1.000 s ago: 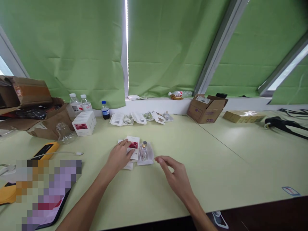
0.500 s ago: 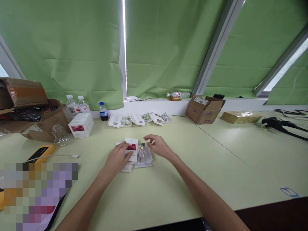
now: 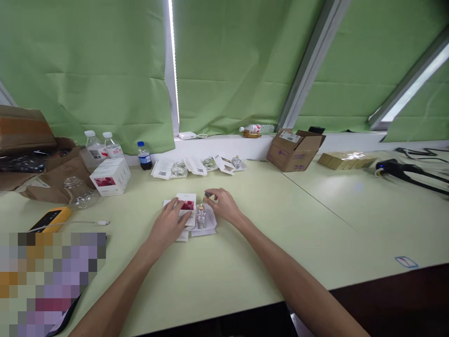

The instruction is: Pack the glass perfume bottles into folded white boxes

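Note:
My left hand (image 3: 170,221) lies with its fingers apart on a flattened white box (image 3: 186,197) printed with red flowers. Right beside it, a small clear glass perfume bottle (image 3: 201,218) with a gold neck rests on a white tray (image 3: 211,223). My right hand (image 3: 224,205) pinches a small dark and gold cap (image 3: 206,195) just above and to the right of the bottle's neck. The cap is apart from the bottle. Part of the box is hidden under my left fingers.
Along the back stand opened white boxes with glass bottles (image 3: 179,169) and a cardboard box (image 3: 294,150). Left are stacked white boxes (image 3: 111,177), a blue-capped drink bottle (image 3: 144,157), a clear jar (image 3: 83,194) and a yellow device (image 3: 52,220) with a cable. A black tool (image 3: 396,168) lies right.
My right hand has closed its fingers on the cap, which stood by the bottle's top, and lifted it slightly. My left hand stays on the box. The whole view has shifted a little.

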`<state>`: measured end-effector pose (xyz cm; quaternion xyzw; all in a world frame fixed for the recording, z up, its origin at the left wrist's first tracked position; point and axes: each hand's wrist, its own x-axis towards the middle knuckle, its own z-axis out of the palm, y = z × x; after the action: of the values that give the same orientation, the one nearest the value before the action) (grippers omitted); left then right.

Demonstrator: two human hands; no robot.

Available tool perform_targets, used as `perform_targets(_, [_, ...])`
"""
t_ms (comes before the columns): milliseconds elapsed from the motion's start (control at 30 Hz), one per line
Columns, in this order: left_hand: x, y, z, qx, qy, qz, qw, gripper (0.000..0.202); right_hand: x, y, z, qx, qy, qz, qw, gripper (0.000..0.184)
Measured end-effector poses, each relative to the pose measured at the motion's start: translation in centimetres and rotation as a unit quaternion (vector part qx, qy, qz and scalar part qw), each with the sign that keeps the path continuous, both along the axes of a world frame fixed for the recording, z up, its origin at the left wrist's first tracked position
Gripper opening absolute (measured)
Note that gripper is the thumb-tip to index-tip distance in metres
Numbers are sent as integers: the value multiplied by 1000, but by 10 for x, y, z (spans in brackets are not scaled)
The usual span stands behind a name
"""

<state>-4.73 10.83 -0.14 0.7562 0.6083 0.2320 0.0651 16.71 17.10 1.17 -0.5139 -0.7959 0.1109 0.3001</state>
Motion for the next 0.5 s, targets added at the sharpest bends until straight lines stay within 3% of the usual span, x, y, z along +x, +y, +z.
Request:
perform_targets(233, [1, -2, 2, -8, -23, 12, 1000, 47, 63, 26, -3, -58, -75, -192, 977, 27])
perform_targets(367, [2, -4, 2, -12, -32, 12, 999, 47, 76, 27, -4, -65, -79, -218, 971, 36])
perform_targets(500, [3, -7, 5, -18, -40, 15, 999, 50, 58, 9, 5, 30, -55, -192, 979, 49])
